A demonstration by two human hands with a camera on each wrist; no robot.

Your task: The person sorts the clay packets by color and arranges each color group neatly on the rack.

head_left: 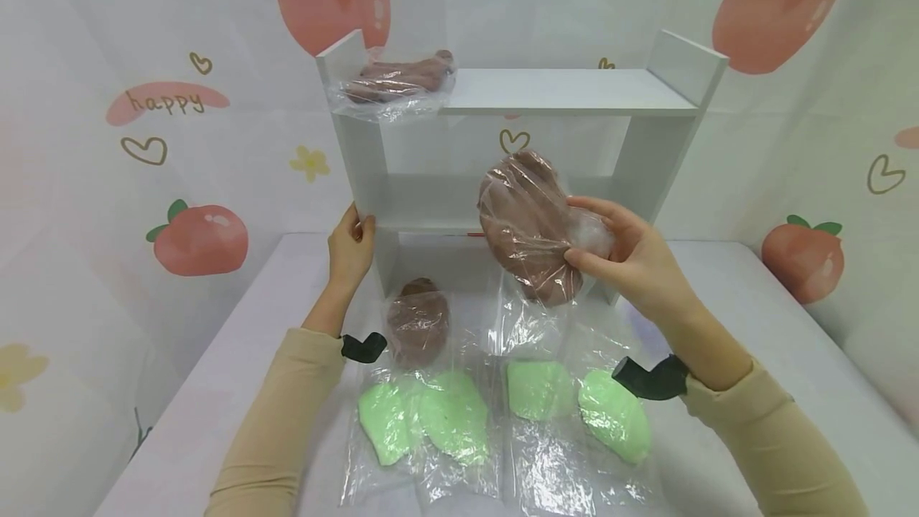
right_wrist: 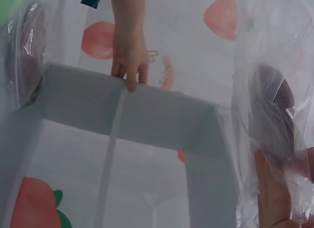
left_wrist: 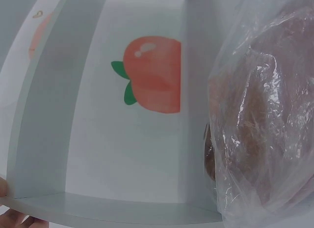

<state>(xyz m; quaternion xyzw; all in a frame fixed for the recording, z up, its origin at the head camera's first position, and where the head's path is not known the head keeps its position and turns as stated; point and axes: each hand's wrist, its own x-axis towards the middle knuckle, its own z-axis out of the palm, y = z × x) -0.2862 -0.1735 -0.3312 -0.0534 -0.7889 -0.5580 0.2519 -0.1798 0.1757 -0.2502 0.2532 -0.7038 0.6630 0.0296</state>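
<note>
My right hand [head_left: 635, 258] pinches the gathered end of a clear plastic bag between thumb and fingers, and a brown clay-like slab [head_left: 527, 222] shows through the plastic. That bag is held up in front of the white shelf unit [head_left: 567, 94], below its top board. On the other side, my left hand [head_left: 350, 254] grips the front edge of the unit's left side panel, also seen in the right wrist view with fingers over the panel [right_wrist: 83, 98]. Another bagged brown piece [head_left: 402, 78] lies on the left end of the top board.
A third bagged brown piece [head_left: 419, 325] leans at the unit's lower left. In front of it, flat light-green pieces [head_left: 452, 417] in clear bags lie on the white table [head_left: 725, 309]. Behind the unit hangs a cloth backdrop [head_left: 258, 158] printed with peaches and hearts.
</note>
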